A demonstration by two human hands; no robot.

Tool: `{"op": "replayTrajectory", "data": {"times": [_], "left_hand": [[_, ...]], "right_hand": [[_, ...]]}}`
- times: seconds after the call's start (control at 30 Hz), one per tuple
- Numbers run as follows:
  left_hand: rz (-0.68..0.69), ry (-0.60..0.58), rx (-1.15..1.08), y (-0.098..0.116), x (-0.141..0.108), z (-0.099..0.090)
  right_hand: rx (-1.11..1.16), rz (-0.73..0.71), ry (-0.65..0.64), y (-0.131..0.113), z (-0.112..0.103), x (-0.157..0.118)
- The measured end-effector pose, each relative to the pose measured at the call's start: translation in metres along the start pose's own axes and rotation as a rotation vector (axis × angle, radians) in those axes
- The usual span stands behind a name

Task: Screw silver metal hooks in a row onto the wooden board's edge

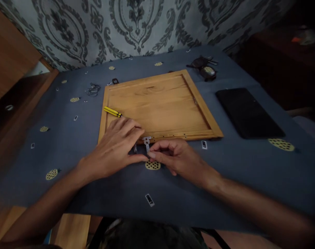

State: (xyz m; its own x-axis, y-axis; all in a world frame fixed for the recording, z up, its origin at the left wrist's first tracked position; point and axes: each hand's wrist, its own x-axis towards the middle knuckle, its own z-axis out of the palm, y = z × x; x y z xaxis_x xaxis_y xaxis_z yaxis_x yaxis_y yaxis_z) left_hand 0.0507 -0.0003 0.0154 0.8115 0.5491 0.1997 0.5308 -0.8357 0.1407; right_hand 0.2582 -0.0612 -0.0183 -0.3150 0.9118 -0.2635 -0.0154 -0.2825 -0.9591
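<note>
A framed wooden panel [157,103] lies on the blue patterned cloth. At its near edge is a small metal bracket [147,141] with holes, its arm pointing toward me. My right hand [177,155] pinches the lower end of that bracket between thumb and index finger. Over the panel's near left part rests my left hand [118,145], thumb and fingers apart around the bracket's left side; whether its fingertips touch the metal is unclear. A yellow and black tool [112,111] lies on the panel just beyond the left fingers. Small dark holes run along the near edge.
A black tablet-like slab [249,112] lies at the right. Behind the panel are a dark pouch-like object [206,69] and a small dark metal piece [115,81]. Loose small hardware [93,90] sits back left. A patterned curtain [136,27] hangs behind.
</note>
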Motion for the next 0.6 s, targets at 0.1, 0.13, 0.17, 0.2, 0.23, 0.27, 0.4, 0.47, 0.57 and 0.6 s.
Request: {"op": "replayTrajectory", "data": {"times": [0.1, 0.13, 0.17, 0.2, 0.23, 0.27, 0.4, 0.47, 0.57, 0.6], "left_hand": [[-0.008, -0.004, -0.005, 0.0007, 0.0000, 0.0000], [-0.008, -0.010, -0.009, 0.0008, -0.0003, 0.0001], [-0.006, -0.016, -0.012, 0.0009, -0.0008, 0.0003], [-0.001, -0.018, -0.014, 0.0009, -0.0012, 0.0006], [0.003, -0.020, -0.015, 0.0010, -0.0016, 0.0011], [0.006, -0.021, -0.017, 0.0010, -0.0019, 0.0016], [0.009, -0.021, -0.036, 0.0011, -0.0023, 0.0038], [0.010, -0.027, -0.036, 0.0014, -0.0024, 0.0047], [0.004, -0.026, -0.035, 0.0028, -0.0022, 0.0058], [-0.001, -0.026, -0.038, 0.0035, -0.0021, 0.0062]], "right_hand": [[-0.011, 0.034, 0.001, -0.0005, -0.0002, 0.0017], [-0.010, 0.042, 0.003, -0.0007, -0.0002, 0.0022], [-0.008, 0.047, 0.007, -0.0009, -0.0003, 0.0026], [-0.004, 0.052, 0.010, -0.0012, -0.0004, 0.0029], [0.000, 0.056, 0.012, -0.0015, -0.0004, 0.0033], [0.003, 0.062, 0.010, -0.0020, -0.0004, 0.0035], [0.015, 0.082, 0.007, -0.0038, 0.0003, 0.0047], [0.019, 0.099, 0.012, -0.0043, 0.0008, 0.0053], [0.006, 0.112, 0.015, -0.0039, 0.0009, 0.0061], [-0.003, 0.109, 0.016, -0.0036, 0.0008, 0.0064]]}}
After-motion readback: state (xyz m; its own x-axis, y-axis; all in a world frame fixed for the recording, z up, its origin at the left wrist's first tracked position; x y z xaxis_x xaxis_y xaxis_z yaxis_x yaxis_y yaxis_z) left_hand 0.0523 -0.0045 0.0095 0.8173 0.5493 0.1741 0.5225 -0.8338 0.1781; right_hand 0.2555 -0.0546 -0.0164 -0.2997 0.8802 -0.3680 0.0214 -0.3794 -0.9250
